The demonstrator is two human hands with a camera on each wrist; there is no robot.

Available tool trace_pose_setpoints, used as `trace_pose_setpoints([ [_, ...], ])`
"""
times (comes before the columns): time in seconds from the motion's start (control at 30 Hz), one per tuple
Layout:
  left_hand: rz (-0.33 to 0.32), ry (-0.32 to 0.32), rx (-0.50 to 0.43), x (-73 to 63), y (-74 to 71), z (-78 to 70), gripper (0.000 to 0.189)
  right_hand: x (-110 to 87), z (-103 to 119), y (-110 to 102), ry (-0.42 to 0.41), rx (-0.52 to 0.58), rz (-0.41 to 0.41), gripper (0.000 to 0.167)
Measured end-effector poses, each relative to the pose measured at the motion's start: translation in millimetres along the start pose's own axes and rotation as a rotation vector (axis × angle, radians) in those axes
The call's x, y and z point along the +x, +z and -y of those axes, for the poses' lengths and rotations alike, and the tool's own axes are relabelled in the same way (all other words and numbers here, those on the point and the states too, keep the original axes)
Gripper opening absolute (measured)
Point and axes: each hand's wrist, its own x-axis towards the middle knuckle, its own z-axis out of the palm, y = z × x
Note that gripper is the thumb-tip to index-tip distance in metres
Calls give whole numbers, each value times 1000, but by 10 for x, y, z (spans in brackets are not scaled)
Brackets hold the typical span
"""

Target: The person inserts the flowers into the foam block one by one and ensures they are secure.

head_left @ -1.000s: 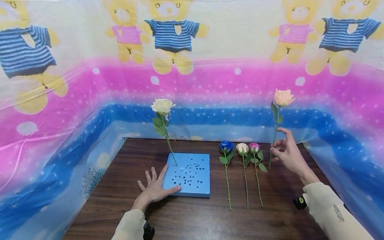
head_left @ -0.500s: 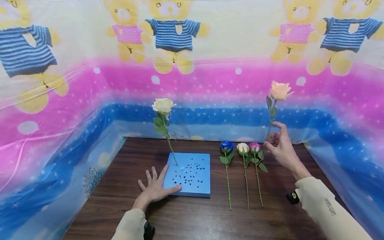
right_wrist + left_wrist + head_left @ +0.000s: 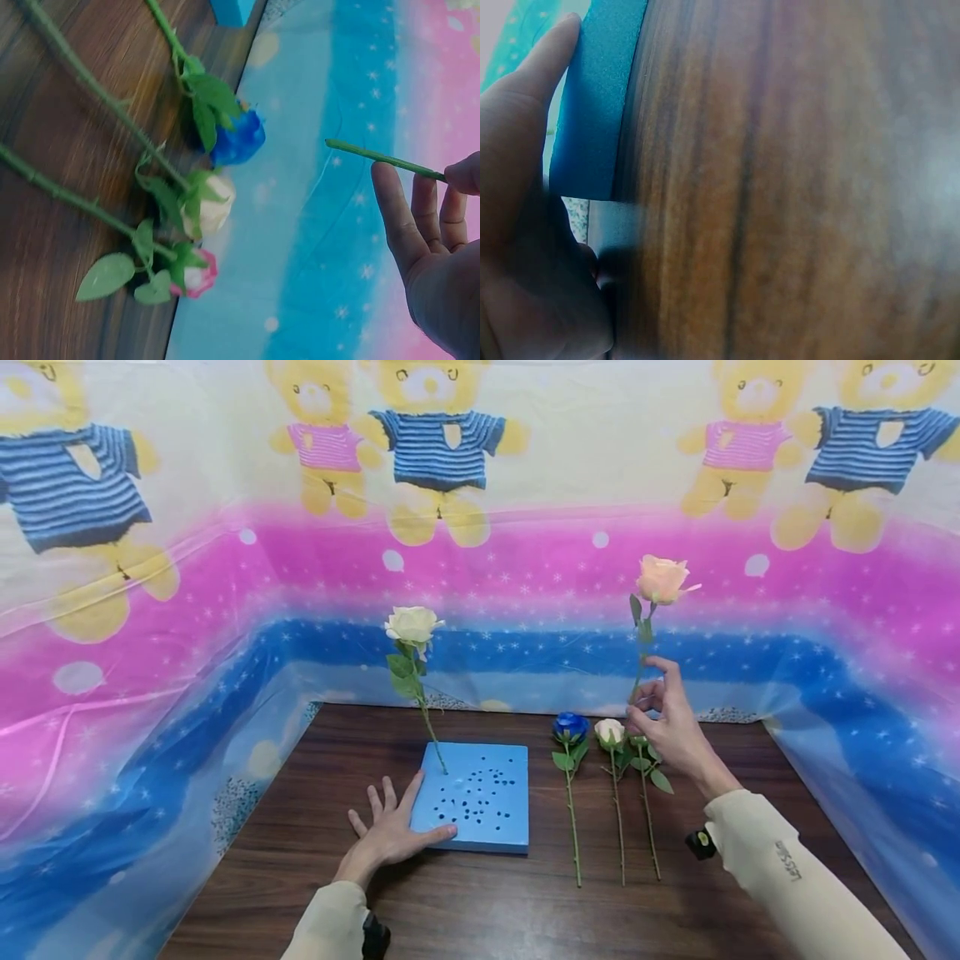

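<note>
My right hand (image 3: 671,727) pinches the stem of a peach rose (image 3: 662,580) and holds it upright above the table's back edge. In the right wrist view the stem's cut end (image 3: 352,149) sticks out past the fingertips, touching nothing. A light blue foam block (image 3: 510,835) dotted with small holes lies on the table. My left hand (image 3: 393,835) rests against its left side, fingers spread and thumb on the front edge. One white rose (image 3: 412,625) stands in the block's back left part, leaning slightly left.
Right of the block lie a blue rose (image 3: 571,727), a cream rose (image 3: 611,732) and a pink rose (image 3: 196,276), stems toward me. The right hand partly covers the pink one in the head view. A printed bear curtain (image 3: 555,577) surrounds the dark wooden table (image 3: 525,910).
My right hand has moved left with the peach rose and raised it a little, from beyond the lying roses to above the pink one. The left hand stays on the block.
</note>
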Motion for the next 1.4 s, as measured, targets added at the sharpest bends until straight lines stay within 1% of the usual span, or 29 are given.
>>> trace_pose_setpoints([
  [0.13, 2, -3, 6, 3, 11, 9, 124, 47, 40, 124, 14, 29, 19, 76],
  [0.2, 15, -17, 20, -7, -7, -8, 124, 69, 59, 188, 23, 40, 26, 75],
  [0.43, 16, -23, 28, -24, -32, -34, 122, 134, 107, 401, -8, 38, 56, 74],
  [0.53, 12, -21, 28, -30, -35, -42, 122, 155, 124, 489, 2, 56, 72, 75],
  [0.8, 14, -21, 18, -46, -49, -62, 121, 211, 165, 744, -6, 87, 98, 77],
  [1.03, 13, -22, 26, -21, -30, -29, 122, 240, 223, 929, -14, 99, 125, 80],
  [1.13, 13, -27, 34, -13, -19, -19, 122, 257, 244, 999, -4, 114, 131, 81],
  [1.3, 9, -26, 36, -12, -17, -19, 122, 282, 266, 1136, 10, 133, 139, 81],
  [1.4, 6, -23, 34, -12, -22, -25, 123, 295, 269, 1230, 3, 138, 145, 81],
])
